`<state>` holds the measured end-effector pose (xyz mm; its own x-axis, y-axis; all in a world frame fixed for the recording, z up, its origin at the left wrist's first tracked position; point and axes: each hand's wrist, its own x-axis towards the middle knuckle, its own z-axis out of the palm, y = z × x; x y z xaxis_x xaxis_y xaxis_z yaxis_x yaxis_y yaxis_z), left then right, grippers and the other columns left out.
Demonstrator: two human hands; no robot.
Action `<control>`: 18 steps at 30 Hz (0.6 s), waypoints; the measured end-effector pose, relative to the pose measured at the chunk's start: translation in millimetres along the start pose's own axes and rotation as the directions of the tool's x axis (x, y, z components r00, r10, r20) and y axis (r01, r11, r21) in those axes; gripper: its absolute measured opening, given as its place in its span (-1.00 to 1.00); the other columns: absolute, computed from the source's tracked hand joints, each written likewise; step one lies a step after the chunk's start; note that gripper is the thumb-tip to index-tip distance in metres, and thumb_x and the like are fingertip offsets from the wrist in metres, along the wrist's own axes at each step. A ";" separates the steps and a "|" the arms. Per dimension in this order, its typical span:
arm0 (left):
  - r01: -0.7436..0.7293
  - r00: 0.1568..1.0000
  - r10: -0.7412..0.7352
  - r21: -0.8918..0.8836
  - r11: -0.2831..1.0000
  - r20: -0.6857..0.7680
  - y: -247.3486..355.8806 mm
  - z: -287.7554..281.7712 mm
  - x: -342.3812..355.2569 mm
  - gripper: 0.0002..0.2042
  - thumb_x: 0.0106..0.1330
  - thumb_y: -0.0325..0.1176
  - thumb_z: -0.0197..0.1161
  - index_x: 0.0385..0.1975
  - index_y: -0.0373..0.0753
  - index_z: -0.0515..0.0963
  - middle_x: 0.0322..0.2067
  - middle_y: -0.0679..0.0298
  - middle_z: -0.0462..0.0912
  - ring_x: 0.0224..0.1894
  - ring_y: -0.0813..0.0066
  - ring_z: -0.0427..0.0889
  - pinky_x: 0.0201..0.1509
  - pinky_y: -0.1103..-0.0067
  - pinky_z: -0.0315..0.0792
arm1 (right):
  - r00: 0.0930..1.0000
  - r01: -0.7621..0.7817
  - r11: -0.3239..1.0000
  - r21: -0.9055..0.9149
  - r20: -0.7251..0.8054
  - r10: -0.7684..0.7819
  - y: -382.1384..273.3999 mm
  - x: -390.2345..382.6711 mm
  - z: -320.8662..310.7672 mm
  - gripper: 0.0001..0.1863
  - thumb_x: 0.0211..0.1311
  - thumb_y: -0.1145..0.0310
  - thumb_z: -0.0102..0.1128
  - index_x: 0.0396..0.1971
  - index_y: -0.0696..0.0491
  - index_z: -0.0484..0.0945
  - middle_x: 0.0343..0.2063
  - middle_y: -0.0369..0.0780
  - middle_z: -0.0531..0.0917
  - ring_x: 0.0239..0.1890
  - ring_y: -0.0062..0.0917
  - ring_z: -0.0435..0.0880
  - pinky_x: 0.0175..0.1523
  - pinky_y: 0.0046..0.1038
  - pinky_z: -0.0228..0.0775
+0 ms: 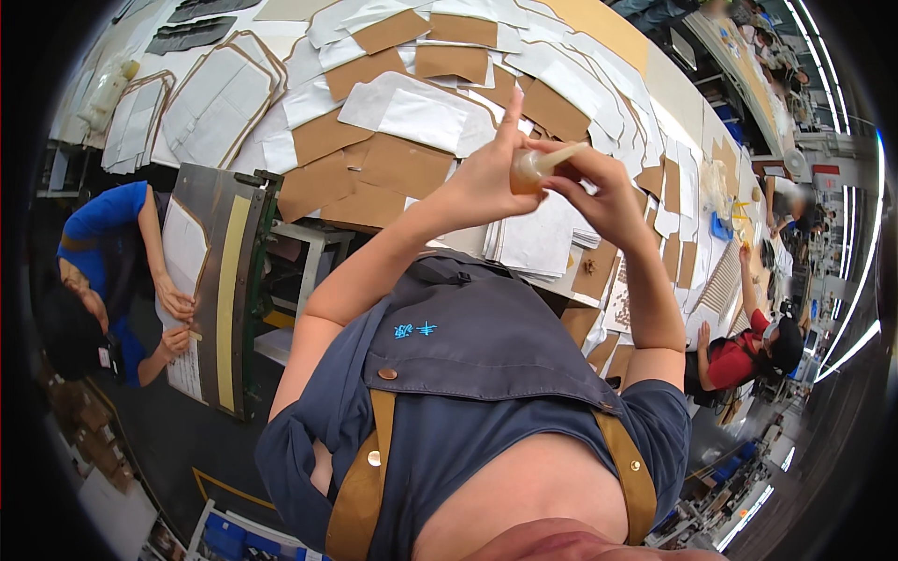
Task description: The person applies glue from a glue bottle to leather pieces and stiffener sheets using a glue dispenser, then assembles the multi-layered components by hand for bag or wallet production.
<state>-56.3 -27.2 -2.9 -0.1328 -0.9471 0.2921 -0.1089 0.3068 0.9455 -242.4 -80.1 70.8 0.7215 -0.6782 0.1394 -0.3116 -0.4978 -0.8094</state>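
Above the table, in front of my chest, my left hand (482, 183) is closed round a small translucent squeeze bottle (527, 176) with amber contents, its index finger stretched upward. The bottle has a pale pointed nozzle (564, 155) that tilts to the right. My right hand (601, 187) is closed at the nozzle and neck, with its thumb below and fingers above. Whether the nozzle is fully seated cannot be seen. Beneath and beyond my hands lie overlapping brown panels (402, 166) and white panels (423, 114).
A stack of white sheets (530, 245) lies at the near table edge. At left, a person in blue (105, 220) handles a white panel on a metal-topped bench (217, 280). At right, a person in red (734, 363) works at the table. Another clear bottle (105, 93) stands far left.
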 end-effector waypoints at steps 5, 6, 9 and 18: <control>0.028 0.947 0.066 -0.284 0.959 0.315 16.2 -4.2 4.1 0.13 0.20 -0.42 0.37 0.50 -0.30 -0.51 0.13 0.07 0.54 0.02 0.35 0.59 0.15 0.49 0.46 | 0.983 0.027 0.994 -0.107 0.184 -0.007 -20.6 -11.3 -19.7 -0.66 0.18 0.58 0.34 -0.01 0.17 0.63 -0.22 -0.21 0.68 -0.36 -0.58 0.57 -0.25 -0.54 0.44; 0.037 0.945 0.060 -0.287 0.957 0.323 13.2 -0.4 4.7 0.13 0.20 -0.42 0.37 0.50 -0.30 -0.51 0.13 0.07 0.54 0.02 0.35 0.59 0.15 0.49 0.46 | 0.991 0.000 0.992 -0.127 0.129 0.017 -19.5 -12.8 -15.9 -0.66 0.18 0.57 0.34 -0.01 0.18 0.62 -0.23 -0.22 0.67 -0.34 -0.58 0.58 -0.26 -0.56 0.44; 0.089 0.980 -0.074 -0.079 0.993 0.183 -3.8 14.3 7.9 0.16 0.14 -0.42 0.38 0.50 -0.31 -0.50 0.00 0.03 0.60 0.00 0.25 0.62 0.15 0.46 0.45 | 0.999 -0.023 0.992 -0.125 0.038 0.028 2.9 -19.3 0.2 -0.67 0.24 0.55 0.31 0.01 0.18 0.60 -0.21 -0.21 0.66 -0.30 -0.62 0.59 -0.27 -0.60 0.45; -0.019 0.977 0.059 0.188 0.982 -0.206 -62.6 45.5 10.1 0.19 0.10 -0.25 0.46 0.49 -0.38 -0.43 -0.20 -0.03 0.63 -0.18 -0.05 0.63 0.00 0.22 0.48 | 0.963 -0.150 0.986 -0.078 -0.236 0.128 42.5 -19.5 36.7 -0.76 0.26 0.57 0.29 -0.08 0.20 0.58 -0.15 -0.23 0.68 -0.39 -0.67 0.51 -0.25 -0.60 0.42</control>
<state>-95.7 -51.7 -65.7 0.0668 -0.9264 0.3706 -0.2898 0.3374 0.8956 -247.0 -68.2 12.7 0.5092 -0.8447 0.1650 -0.4638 -0.4308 -0.7741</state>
